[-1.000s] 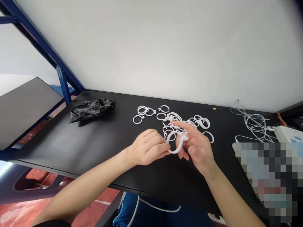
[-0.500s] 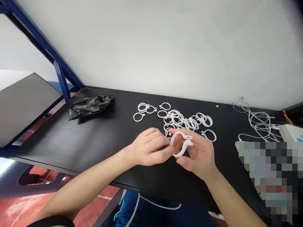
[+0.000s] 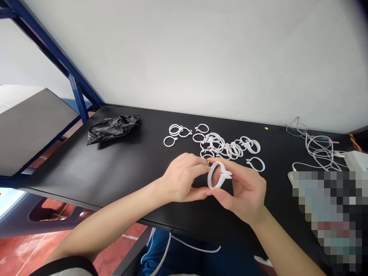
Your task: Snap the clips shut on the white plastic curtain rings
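Both my hands meet over the black table and pinch one white plastic ring between them. My left hand grips the ring's left side with thumb and fingertips. My right hand curls round its right side, where a small tab sticks out. Just beyond the hands lies a loose pile of white rings, with a few separate rings further left and one ring to the right.
A crumpled black plastic bag lies at the table's back left. White cables coil at the back right beside a white box. A blue steel frame rises on the left, and a white wall stands behind.
My right hand's fingers were stretched out over the ring and have now closed round it. The ring has turned more upright between both hands.
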`<state>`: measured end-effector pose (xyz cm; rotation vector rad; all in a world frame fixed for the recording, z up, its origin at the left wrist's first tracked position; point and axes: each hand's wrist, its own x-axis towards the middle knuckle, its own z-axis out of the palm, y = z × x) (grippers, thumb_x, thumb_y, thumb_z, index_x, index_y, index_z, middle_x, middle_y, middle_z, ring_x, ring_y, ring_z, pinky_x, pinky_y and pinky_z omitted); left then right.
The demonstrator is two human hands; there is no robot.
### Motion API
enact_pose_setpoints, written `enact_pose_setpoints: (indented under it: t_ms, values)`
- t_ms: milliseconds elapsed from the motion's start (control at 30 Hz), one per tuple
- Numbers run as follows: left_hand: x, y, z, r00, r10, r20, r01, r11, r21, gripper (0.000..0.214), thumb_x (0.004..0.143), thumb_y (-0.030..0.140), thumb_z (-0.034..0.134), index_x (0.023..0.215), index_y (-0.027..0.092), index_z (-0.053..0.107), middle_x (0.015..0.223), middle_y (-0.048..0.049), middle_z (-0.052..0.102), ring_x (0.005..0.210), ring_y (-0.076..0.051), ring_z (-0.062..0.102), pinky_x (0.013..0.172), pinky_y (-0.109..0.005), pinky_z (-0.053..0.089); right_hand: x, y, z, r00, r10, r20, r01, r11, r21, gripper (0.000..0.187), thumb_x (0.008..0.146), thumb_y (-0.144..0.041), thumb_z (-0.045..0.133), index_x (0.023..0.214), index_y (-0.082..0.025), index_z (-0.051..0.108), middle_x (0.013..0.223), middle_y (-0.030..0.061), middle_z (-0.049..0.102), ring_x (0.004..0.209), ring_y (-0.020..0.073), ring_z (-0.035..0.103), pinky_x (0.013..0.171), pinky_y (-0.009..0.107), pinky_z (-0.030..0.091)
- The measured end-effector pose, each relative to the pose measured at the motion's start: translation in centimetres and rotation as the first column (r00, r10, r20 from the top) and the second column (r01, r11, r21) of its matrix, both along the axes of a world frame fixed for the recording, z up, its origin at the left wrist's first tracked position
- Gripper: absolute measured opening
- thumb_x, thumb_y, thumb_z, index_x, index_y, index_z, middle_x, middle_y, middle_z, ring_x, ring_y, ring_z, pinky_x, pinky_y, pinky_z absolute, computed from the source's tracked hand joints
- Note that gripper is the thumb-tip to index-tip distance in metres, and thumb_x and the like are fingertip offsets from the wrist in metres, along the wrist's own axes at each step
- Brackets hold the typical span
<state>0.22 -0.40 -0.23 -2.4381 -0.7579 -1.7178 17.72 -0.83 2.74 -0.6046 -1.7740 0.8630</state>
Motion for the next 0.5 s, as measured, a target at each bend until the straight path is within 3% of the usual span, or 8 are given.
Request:
enact_pose_setpoints:
  t_ms: [133, 300, 400, 500]
  values:
    - [0.0, -0.2, 0.0, 0.998, -0.049, 0.031, 0.052, 0.993, -0.103, 0.049, 0.099, 0.05, 0.053, 0.131, 0.015, 0.047, 0.102, -0.0122, 0.069, 0.084, -0.019, 0.067, 0.07, -0.029, 0.056, 0.1, 0.1, -0.2, 1.0, 0.0, 0.024, -0.001, 0.999, 0.033, 0.046, 0.08, -0.02, 0.077, 0.125, -0.025, 0.069, 0.066, -0.0048, 0.065, 0.053, 0.0105, 0.059, 0.052, 0.022, 0.056]
    - [0.2, -0.8, 0.0, 0.983, -0.181, 0.002, 0.177, 0.954, -0.242, 0.061, 0.104, 0.041, 0.042, 0.155, 0.013, 0.025, 0.109, -0.0153, 0.067, 0.099, -0.023, 0.064, 0.082, -0.038, 0.059, -0.1, 0.1, 0.0, 0.999, -0.012, 0.042, 0.01, 0.998, 0.061, 0.047, 0.08, -0.018, 0.074, 0.126, -0.023, 0.068, 0.069, -0.0036, 0.064, 0.055, 0.0112, 0.059, 0.052, 0.023, 0.056]
    - [0.3, -1.1, -0.1, 0.975, -0.221, -0.006, 0.212, 0.942, -0.259, 0.063, 0.105, 0.033, 0.039, 0.159, 0.011, 0.015, 0.109, -0.0166, 0.064, 0.103, -0.025, 0.061, 0.082, -0.039, 0.06, -0.3, 0.0, 0.0, 0.998, -0.015, 0.058, 0.011, 0.997, 0.075, 0.051, 0.081, -0.017, 0.072, 0.131, -0.026, 0.066, 0.069, -0.004, 0.064, 0.056, 0.0114, 0.06, 0.053, 0.023, 0.056]
    - [0.4, -1.0, 0.0, 0.964, -0.262, 0.032, 0.261, 0.927, -0.271, 0.063, 0.104, 0.032, 0.041, 0.159, 0.014, 0.016, 0.112, -0.0163, 0.062, 0.106, -0.025, 0.06, 0.083, -0.039, 0.06, -0.3, 0.0, -0.2, 0.998, -0.012, 0.069, 0.006, 0.996, 0.084, 0.05, 0.081, -0.017, 0.071, 0.13, -0.027, 0.066, 0.068, -0.0045, 0.062, 0.055, 0.0113, 0.058, 0.053, 0.023, 0.056]
